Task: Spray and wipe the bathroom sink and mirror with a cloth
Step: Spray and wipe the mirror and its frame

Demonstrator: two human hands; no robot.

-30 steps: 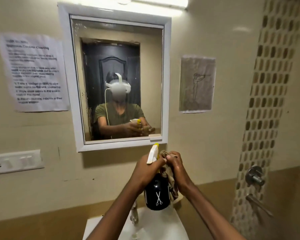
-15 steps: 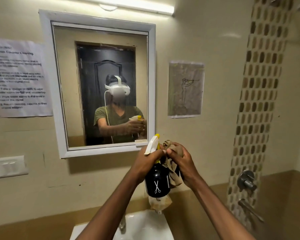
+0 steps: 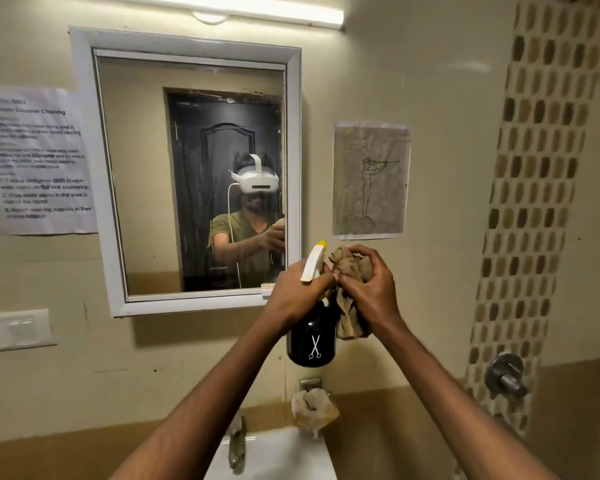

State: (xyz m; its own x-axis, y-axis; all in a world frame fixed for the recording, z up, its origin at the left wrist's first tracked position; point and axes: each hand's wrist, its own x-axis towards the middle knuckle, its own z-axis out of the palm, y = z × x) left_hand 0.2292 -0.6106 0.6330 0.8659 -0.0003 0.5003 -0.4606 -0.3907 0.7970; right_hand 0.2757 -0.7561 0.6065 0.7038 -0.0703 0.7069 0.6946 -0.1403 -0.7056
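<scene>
My left hand (image 3: 297, 289) grips the neck of a black spray bottle (image 3: 312, 341) with a white trigger head and yellow tip, held upright in front of the wall. Right beside it, my right hand (image 3: 369, 289) clutches a bunched brown cloth (image 3: 352, 268), touching the bottle's head. The white-framed mirror (image 3: 187, 168) hangs on the wall to the upper left of my hands; its lower right corner is just behind my left hand. The white sink (image 3: 284, 455) shows at the bottom, below my forearms.
A metal tap (image 3: 236, 441) stands at the sink's back edge, with a crumpled bag-like thing (image 3: 314, 408) on a wall fitting beside it. Papers (image 3: 37, 161) and a drawing (image 3: 371, 180) are taped to the wall. A switch plate (image 3: 14, 329) is at left, a wall valve (image 3: 506, 377) at right.
Both hands have stayed together on the bottle and cloth and risen slightly. The view has swung right, so the mirror sits further left.
</scene>
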